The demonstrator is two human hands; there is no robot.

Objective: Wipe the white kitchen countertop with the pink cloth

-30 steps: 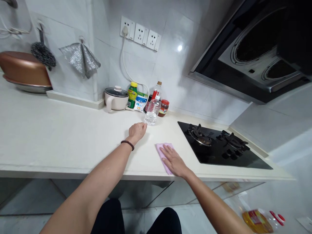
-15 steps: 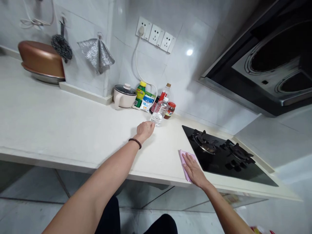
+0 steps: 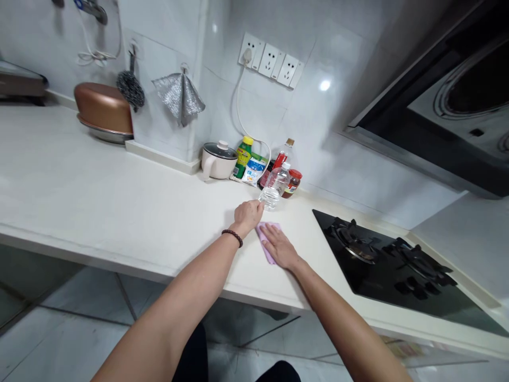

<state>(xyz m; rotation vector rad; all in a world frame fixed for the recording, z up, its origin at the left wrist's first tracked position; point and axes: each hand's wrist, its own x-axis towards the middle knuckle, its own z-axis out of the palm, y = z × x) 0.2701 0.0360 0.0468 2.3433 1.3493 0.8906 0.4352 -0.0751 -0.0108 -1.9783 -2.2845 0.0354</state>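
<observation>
My left hand [image 3: 248,215], with a dark beaded bracelet at the wrist, is closed in a fist over the white countertop [image 3: 167,212]. Its knuckles are by the base of a clear plastic bottle [image 3: 276,187]; whatever the fingers may hold is hidden. My right hand [image 3: 280,247] lies flat with its fingers stretched out on a folded pink cloth [image 3: 265,249], pressing it to the counter just right of my left hand. Behind the clear bottle stand a red-labelled bottle [image 3: 283,157] and a red-lidded jar [image 3: 292,183].
A black gas hob [image 3: 374,276] is set into the counter on the right, below the range hood [image 3: 405,154]. Along the wall stand a cream pot [image 3: 218,162], a green bottle [image 3: 242,157] and a white-blue packet [image 3: 253,171]. A copper-coloured pan [image 3: 102,109] sits at left.
My right hand has slid the pink cloth leftward, from beside the hob to near my left hand. The left hand stays by the clear bottle. The camera view has turned slightly left.
</observation>
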